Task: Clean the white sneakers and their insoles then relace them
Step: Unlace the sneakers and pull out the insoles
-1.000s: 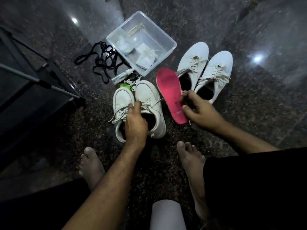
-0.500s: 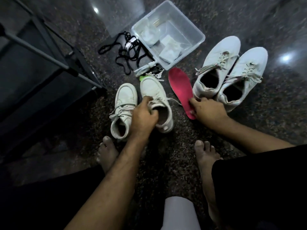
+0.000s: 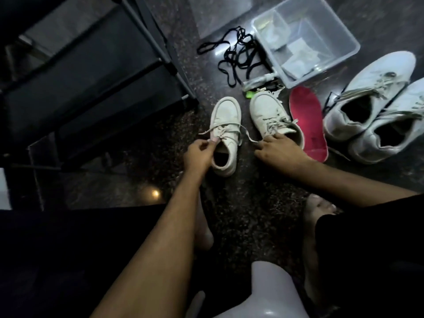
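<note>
Two small white sneakers stand side by side on the dark floor. My left hand point(image 3: 199, 154) pinches the lace of the left small sneaker point(image 3: 226, 125) beside its opening. The lace's other end runs right to the fingertips of my right hand point(image 3: 280, 150), which pinch it. That hand lies over the heel of the right small sneaker point(image 3: 270, 113). A pink insole point(image 3: 307, 125) lies flat just right of it. Further right sits a pair of larger white sneakers point(image 3: 367, 99), laced, with dark open mouths.
A clear plastic box point(image 3: 344, 58) with cloths stands at the back, with a tangle of black laces point(image 3: 236, 56) and a small spray bottle point(image 3: 259, 80) next to it. A black rack point(image 3: 91, 76) fills the left. My bare foot point(image 3: 319, 210) and a white rounded object point(image 3: 270, 290) are near me.
My right hand let go of the pink insole, which now lies on the floor, and moved to the small sneakers. My left hand shifted from the right small sneaker to the left one's lace.
</note>
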The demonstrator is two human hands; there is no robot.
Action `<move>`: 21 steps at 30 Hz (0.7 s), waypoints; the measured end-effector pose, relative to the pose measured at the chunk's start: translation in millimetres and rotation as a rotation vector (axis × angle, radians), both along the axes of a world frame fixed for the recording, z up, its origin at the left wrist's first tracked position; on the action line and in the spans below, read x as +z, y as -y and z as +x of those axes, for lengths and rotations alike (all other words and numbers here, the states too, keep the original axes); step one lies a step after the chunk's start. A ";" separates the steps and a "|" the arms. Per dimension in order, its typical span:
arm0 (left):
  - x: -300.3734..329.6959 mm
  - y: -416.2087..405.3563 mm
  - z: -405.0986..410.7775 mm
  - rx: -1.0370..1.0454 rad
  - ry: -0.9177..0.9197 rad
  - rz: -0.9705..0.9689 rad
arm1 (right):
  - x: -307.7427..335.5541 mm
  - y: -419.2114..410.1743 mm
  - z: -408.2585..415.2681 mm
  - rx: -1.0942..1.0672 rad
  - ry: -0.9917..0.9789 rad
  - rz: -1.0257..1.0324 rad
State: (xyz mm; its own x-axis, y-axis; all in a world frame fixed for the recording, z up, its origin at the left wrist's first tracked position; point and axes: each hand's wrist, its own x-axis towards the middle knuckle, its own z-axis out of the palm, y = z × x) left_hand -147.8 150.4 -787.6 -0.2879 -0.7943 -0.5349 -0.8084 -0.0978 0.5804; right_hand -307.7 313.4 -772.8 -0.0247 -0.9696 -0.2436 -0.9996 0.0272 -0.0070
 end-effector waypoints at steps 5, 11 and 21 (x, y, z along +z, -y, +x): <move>-1.7 -38.7 -24.4 -0.225 -0.044 0.010 | 13.8 -12.3 -7.2 -0.205 0.198 -0.148; 4.7 -44.3 -53.7 -0.298 0.126 -0.012 | 11.4 -12.2 11.9 -0.263 0.324 0.042; 7.7 -57.6 -58.2 0.114 -0.248 0.446 | 8.3 8.3 23.7 -0.479 0.145 0.260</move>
State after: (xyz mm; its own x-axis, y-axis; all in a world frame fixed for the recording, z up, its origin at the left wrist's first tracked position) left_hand -206.1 208.0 -779.8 -0.3741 -0.5383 -0.7552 -0.6218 -0.4585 0.6349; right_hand -284.0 305.1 -764.5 -0.3958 -0.7662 -0.5062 -0.8647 0.4966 -0.0756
